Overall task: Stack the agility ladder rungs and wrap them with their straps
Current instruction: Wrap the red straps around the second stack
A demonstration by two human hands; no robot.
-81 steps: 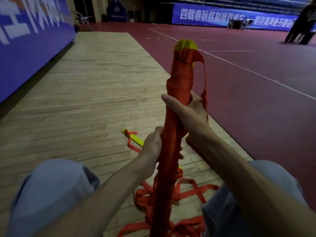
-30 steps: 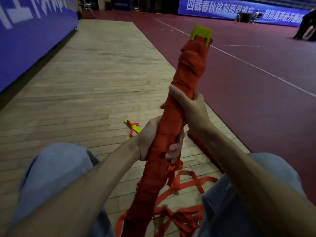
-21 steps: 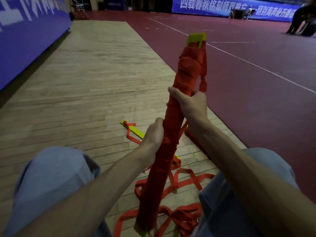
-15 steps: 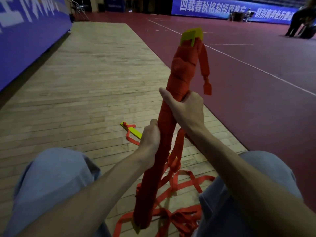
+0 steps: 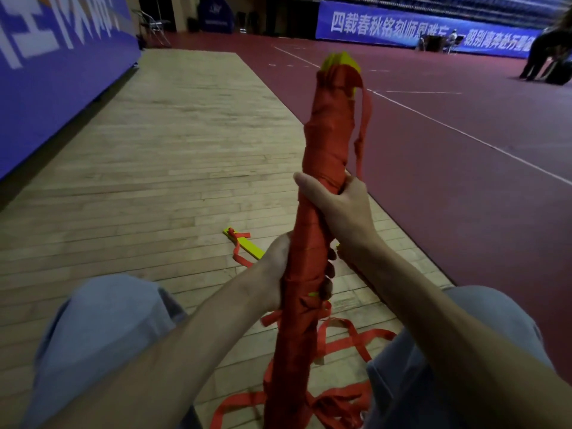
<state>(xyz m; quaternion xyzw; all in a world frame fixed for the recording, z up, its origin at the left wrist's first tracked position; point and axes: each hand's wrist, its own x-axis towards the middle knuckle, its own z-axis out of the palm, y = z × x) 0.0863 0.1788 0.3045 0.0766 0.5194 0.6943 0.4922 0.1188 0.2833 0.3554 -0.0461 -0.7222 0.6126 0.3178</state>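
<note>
Sitting on wooden boards point(image 5: 154, 181) with pale-blue-trousered knees point(image 5: 105, 323) spread apart. Trailing loose orange straps point(image 5: 340, 400) over the boards between them. Holding the strap-wrapped bundle of rungs point(image 5: 328, 140) nearly upright, leaning slightly right. Clenching the left hand point(image 5: 274, 267) round its middle; grasping it just above with the right hand point(image 5: 340, 205). Showing yellow rung ends point(image 5: 339, 60) at the top, a strap tail point(image 5: 366, 113) hanging down the right side. Seeing one yellow rung point(image 5: 247, 244) lying beyond the left hand. Facing red court point(image 5: 464, 187) and blue banners point(image 5: 402, 29) farther off.
</note>
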